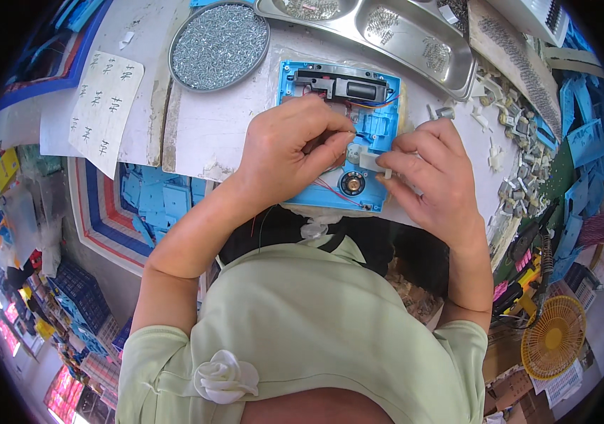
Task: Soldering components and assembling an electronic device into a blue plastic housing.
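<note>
A blue plastic housing [385, 121] lies on the table in front of me, with a black mechanism [358, 90], thin wires and a small round speaker [353, 183] in it. My left hand [291, 145] is over the housing's left side, thumb and forefinger pinched together; whatever is between them is too small to make out. Over the right edge, my right hand [435, 173] grips a small white plastic part [370, 160] between thumb and fingers. That part is just above the housing, near the speaker. My fingers hide some of the housing's middle.
A round tray of screws [220, 46] stands at the far left, and a metal compartment tray [415, 42] at the back. Small motors and white parts [517, 169] are heaped at the right. A handwritten sheet [106, 106] lies left; blue pieces fill a striped bag [107, 219].
</note>
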`<control>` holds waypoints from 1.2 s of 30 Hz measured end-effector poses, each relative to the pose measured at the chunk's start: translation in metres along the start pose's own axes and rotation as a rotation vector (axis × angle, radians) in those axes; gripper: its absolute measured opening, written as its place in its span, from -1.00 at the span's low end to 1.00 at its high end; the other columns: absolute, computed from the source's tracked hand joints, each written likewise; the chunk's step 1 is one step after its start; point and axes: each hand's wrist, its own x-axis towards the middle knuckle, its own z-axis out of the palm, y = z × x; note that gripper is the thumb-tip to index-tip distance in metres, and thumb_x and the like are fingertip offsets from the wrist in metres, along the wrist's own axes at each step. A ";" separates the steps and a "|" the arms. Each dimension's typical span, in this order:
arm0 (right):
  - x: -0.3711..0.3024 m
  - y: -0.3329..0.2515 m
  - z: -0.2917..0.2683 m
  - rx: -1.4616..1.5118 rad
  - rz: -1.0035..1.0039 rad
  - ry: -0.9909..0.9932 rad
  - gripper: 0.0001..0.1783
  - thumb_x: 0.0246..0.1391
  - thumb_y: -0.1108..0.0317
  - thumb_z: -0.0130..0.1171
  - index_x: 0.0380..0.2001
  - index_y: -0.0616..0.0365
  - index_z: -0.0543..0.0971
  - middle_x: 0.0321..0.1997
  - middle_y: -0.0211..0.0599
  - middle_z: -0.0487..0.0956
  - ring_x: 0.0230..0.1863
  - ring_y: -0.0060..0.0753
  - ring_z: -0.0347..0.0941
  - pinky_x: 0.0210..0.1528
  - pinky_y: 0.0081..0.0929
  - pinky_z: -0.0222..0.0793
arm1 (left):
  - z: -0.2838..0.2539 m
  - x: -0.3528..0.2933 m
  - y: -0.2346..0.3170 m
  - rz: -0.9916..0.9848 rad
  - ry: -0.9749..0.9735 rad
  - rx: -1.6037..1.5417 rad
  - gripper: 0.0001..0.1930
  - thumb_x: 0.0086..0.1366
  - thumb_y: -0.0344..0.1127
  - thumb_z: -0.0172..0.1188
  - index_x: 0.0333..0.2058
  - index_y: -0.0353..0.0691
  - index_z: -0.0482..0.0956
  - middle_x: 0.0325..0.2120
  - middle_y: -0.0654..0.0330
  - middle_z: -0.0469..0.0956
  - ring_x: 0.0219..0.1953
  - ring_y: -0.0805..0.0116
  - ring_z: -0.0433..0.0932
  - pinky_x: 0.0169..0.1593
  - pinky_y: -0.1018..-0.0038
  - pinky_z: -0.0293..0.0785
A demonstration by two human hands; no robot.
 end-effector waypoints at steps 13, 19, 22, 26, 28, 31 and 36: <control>-0.013 0.001 0.025 0.004 0.148 0.060 -0.70 -0.22 0.43 0.49 -0.31 0.07 0.71 -0.23 -0.37 0.62 -0.17 -0.21 0.45 -0.12 -0.28 0.35 | 0.005 0.000 0.001 0.030 0.095 0.002 -0.89 0.15 -0.51 0.38 -0.33 -0.23 0.67 -0.54 0.21 0.56 -0.54 0.32 0.52 -0.45 0.44 0.42; -0.026 -0.018 0.026 -0.392 0.121 0.030 -0.65 -0.17 0.32 0.45 -0.19 -0.09 0.73 0.05 -0.42 0.62 0.00 -0.12 0.38 0.02 -0.15 0.29 | 0.004 0.003 0.005 0.049 0.063 0.007 -0.93 0.20 -0.53 0.35 -0.33 -0.29 0.65 -0.52 0.18 0.56 -0.54 0.35 0.55 -0.47 0.46 0.42; -0.032 -0.031 0.025 -0.498 0.169 0.004 -0.60 -0.16 0.23 0.45 -0.14 -0.12 0.73 0.29 -0.44 0.51 0.16 -0.07 0.29 0.12 -0.04 0.21 | 0.003 0.005 0.008 0.063 0.055 0.036 -0.93 0.23 -0.58 0.31 -0.32 -0.32 0.65 -0.48 0.18 0.59 -0.54 0.43 0.60 -0.47 0.51 0.43; -0.035 -0.043 0.021 -0.589 0.200 -0.105 -0.50 -0.16 0.12 0.47 -0.04 -0.13 0.70 0.47 -0.47 0.34 0.33 0.00 0.18 0.21 0.06 0.13 | 0.003 0.006 0.006 0.104 0.044 0.070 -0.94 0.24 -0.59 0.29 -0.31 -0.35 0.65 -0.46 0.17 0.60 -0.53 0.48 0.58 -0.46 0.56 0.38; -0.035 -0.046 0.022 -0.562 0.194 -0.132 -0.45 -0.15 0.10 0.47 0.01 -0.11 0.68 0.50 -0.44 0.30 0.41 0.04 0.13 0.24 0.06 0.12 | 0.003 0.004 0.001 0.137 0.051 0.090 -0.94 0.24 -0.59 0.29 -0.31 -0.35 0.65 -0.46 0.18 0.59 -0.53 0.48 0.56 -0.46 0.57 0.37; -0.035 -0.042 0.017 -0.554 0.226 -0.149 -0.45 -0.16 0.11 0.47 0.00 -0.11 0.68 0.48 -0.40 0.33 0.40 0.04 0.16 0.23 0.11 0.14 | 0.002 0.007 0.007 0.080 0.027 0.064 -0.95 0.25 -0.58 0.30 -0.31 -0.35 0.65 -0.46 0.19 0.58 -0.55 0.49 0.52 -0.47 0.57 0.36; -0.025 -0.016 0.018 -0.246 0.101 0.017 -0.49 -0.18 0.45 0.44 -0.03 -0.01 0.70 -0.04 -0.37 0.63 -0.11 -0.15 0.43 -0.11 -0.31 0.46 | 0.004 0.003 0.006 0.038 0.072 0.004 -0.95 0.23 -0.55 0.33 -0.33 -0.30 0.66 -0.49 0.19 0.59 -0.52 0.42 0.58 -0.45 0.50 0.42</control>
